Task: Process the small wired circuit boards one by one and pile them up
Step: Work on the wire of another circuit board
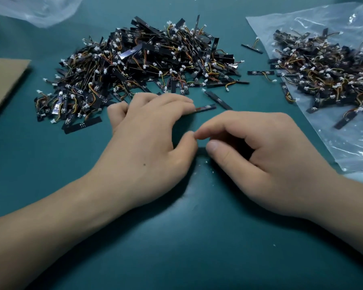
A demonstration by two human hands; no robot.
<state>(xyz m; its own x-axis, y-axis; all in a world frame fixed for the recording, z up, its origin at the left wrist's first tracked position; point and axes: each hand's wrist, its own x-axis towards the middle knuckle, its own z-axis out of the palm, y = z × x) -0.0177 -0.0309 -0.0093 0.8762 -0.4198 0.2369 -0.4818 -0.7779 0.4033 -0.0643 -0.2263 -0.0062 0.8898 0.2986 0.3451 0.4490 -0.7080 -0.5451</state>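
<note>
Just in front of the big pile [145,65] of wired boards on the bench [176,237], our left hand [147,135] lays nearly straight fingers on one board [206,107] — its end pokes out past them. Our right hand [260,149] sits beside it with fingers curled, forefinger near thumb — whether they pinch anything, we cannot tell.

Teal table mat [176,237]. Large board heap [143,63] top centre. Clear bag [344,147] at right edge, carries second heap [327,70]. Loose boards [218,100] between. Cardboard [2,80] left edge. Crumpled plastic [40,9] upper left.
</note>
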